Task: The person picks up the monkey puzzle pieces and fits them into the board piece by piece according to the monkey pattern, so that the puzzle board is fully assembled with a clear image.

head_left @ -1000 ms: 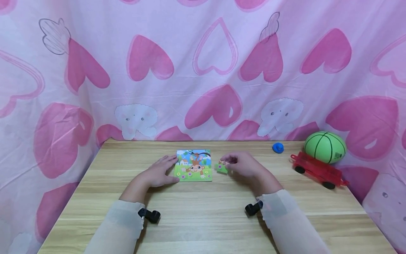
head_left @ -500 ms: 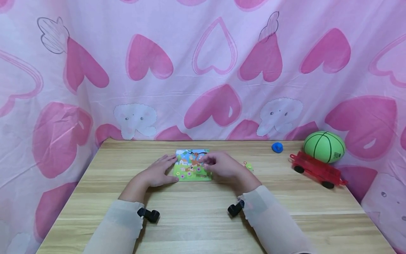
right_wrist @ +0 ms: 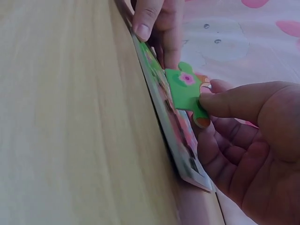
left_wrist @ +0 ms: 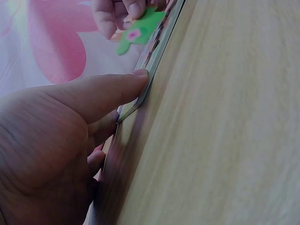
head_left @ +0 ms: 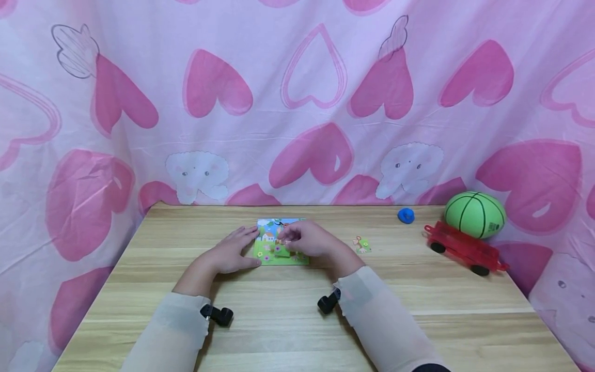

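Note:
A jigsaw puzzle board (head_left: pixel 267 253) with a picture of flowers and a small house lies flat on the table, in the head view's middle. My left hand (head_left: pixel 231 251) rests at its left side, straight thumb and fingers touching the edge. Over the board, my right hand (head_left: pixel 312 240) pinches a green puzzle piece (right_wrist: pixel 180 89) with a pink flower between thumb and fingers. The right wrist view shows this piece tilted above the board, and part of the picture beneath is hidden by the hand. To the right, a second puzzle piece (head_left: pixel 362 244) lies on the wood.
At the table's right side stand a red toy wagon (head_left: pixel 465 248) with black wheels and a green ball (head_left: pixel 475 214). A small blue object (head_left: pixel 406 215) sits near the back edge. Behind hangs a pink heart-patterned curtain (head_left: pixel 251 155).
My right hand has carried the green puzzle piece leftward from beside the board to over it, uncovering the second piece on the table. The left hand has stayed in place.

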Tool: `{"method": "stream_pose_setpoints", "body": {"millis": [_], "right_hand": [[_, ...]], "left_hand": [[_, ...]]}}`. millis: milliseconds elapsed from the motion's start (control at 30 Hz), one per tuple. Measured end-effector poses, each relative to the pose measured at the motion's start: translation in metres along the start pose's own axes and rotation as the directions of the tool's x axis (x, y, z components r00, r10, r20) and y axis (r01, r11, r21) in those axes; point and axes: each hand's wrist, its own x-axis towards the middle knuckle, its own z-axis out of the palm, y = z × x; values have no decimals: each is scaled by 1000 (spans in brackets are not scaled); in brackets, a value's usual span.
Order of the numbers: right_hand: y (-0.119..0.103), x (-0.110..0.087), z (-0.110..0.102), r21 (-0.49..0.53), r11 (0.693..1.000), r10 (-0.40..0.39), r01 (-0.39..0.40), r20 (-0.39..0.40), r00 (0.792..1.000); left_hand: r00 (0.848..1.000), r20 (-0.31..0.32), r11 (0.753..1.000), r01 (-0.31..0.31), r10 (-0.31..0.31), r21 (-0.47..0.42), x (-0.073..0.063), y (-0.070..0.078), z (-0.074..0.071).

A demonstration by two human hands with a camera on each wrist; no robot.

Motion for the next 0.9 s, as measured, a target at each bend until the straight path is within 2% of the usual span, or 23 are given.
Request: {"method": "stream_pose_setpoints", "body": {"millis": [433, 900], "right_hand": [[0, 0, 10, -2, 999, 39, -39, 42, 998], [1, 4, 14, -107, 993, -34, 40, 57, 998]], "left_hand": [[1000, 4, 1000, 12, -12, -3, -1, 3, 0], [1000, 3, 1000, 6, -6, -6, -1, 0, 1]]}}
